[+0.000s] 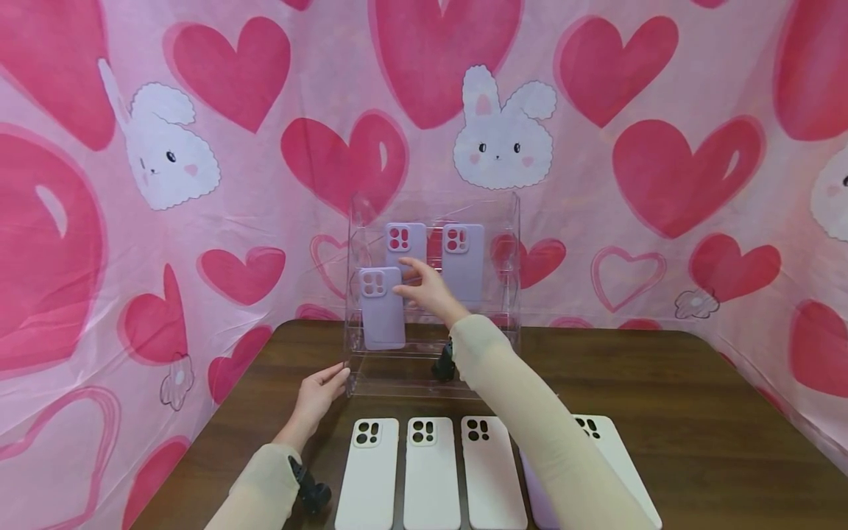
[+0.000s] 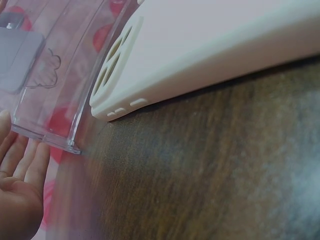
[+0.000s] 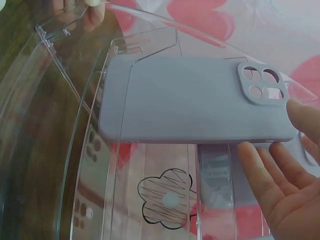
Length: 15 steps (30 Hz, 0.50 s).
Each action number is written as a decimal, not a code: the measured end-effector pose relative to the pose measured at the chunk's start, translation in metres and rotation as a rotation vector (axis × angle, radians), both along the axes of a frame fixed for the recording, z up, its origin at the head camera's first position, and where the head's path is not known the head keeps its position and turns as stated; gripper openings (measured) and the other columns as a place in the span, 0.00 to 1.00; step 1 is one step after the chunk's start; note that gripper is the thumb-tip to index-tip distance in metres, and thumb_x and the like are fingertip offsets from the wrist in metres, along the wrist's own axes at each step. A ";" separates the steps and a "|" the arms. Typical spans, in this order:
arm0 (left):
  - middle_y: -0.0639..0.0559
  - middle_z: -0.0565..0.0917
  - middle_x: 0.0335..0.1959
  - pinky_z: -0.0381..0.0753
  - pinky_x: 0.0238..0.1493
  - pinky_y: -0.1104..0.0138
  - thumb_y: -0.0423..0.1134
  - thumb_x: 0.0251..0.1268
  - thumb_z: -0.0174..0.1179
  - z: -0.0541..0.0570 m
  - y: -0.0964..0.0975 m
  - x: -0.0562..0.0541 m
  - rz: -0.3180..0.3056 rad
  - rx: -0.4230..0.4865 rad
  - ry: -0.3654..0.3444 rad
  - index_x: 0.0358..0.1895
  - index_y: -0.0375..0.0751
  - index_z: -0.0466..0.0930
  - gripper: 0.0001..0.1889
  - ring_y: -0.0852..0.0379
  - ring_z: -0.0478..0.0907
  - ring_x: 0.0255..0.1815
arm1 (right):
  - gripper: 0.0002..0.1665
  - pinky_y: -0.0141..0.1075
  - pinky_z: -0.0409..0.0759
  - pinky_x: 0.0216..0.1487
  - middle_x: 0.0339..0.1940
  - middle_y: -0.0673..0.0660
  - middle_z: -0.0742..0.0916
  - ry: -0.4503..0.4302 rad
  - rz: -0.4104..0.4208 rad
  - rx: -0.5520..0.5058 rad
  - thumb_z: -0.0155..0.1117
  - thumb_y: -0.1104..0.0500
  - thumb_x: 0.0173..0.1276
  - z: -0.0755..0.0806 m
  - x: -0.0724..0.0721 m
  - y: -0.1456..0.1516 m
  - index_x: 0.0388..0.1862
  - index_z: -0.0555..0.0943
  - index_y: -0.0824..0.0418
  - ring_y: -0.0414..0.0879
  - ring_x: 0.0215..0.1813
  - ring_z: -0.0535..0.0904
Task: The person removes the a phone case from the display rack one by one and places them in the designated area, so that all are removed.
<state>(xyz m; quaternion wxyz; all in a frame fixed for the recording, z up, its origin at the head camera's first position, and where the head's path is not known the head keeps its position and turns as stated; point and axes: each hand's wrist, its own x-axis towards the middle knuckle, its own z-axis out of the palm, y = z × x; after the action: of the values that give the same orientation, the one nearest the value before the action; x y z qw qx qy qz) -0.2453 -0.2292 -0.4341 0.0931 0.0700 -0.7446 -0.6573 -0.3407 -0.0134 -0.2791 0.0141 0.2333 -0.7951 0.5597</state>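
Three lilac phone cases (image 1: 467,271) stand in the clear rack (image 1: 397,379) your left hand (image 1: 316,397) pinches at its lower corner. Just left of your right hand (image 1: 429,289), fingers loosely extended and unclosed, stands the lowest case (image 1: 383,316).

From the head, the clear rack (image 1: 420,355) is faced at twelve o'clock; it is shared, nearer, by both wrist views, at ten in the left.
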 end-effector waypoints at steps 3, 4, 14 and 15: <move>0.34 0.71 0.58 0.75 0.52 0.59 0.39 0.65 0.57 0.001 0.000 0.000 0.004 0.008 -0.003 0.58 0.26 0.70 0.23 0.41 0.73 0.54 | 0.31 0.40 0.82 0.41 0.46 0.60 0.79 0.028 -0.038 0.005 0.66 0.62 0.60 0.000 0.001 -0.002 0.63 0.70 0.54 0.52 0.48 0.76; 0.34 0.71 0.58 0.75 0.52 0.59 0.39 0.65 0.57 0.002 0.001 0.001 0.002 0.008 -0.002 0.58 0.26 0.70 0.23 0.41 0.73 0.54 | 0.30 0.39 0.82 0.42 0.45 0.59 0.79 0.039 -0.049 0.003 0.66 0.62 0.60 -0.001 0.001 -0.002 0.62 0.71 0.55 0.52 0.47 0.77; 0.33 0.71 0.58 0.74 0.53 0.59 0.41 0.64 0.58 0.001 0.000 0.000 -0.007 0.015 0.004 0.58 0.26 0.70 0.25 0.41 0.72 0.55 | 0.18 0.39 0.84 0.37 0.37 0.61 0.83 0.097 -0.061 -0.043 0.64 0.69 0.60 -0.006 0.001 -0.005 0.50 0.79 0.63 0.51 0.39 0.80; 0.33 0.71 0.58 0.75 0.52 0.59 0.42 0.63 0.59 0.001 0.000 0.000 -0.008 0.015 0.015 0.58 0.26 0.70 0.25 0.41 0.73 0.54 | 0.18 0.39 0.84 0.37 0.37 0.61 0.83 0.101 -0.058 -0.047 0.64 0.69 0.60 -0.006 0.001 -0.005 0.50 0.79 0.63 0.51 0.39 0.80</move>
<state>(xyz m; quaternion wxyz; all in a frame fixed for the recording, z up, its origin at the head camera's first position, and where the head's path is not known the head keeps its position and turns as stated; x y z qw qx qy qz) -0.2454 -0.2293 -0.4335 0.0957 0.0627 -0.7392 -0.6637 -0.3397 -0.0189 -0.2852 0.0759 0.2374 -0.7864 0.5652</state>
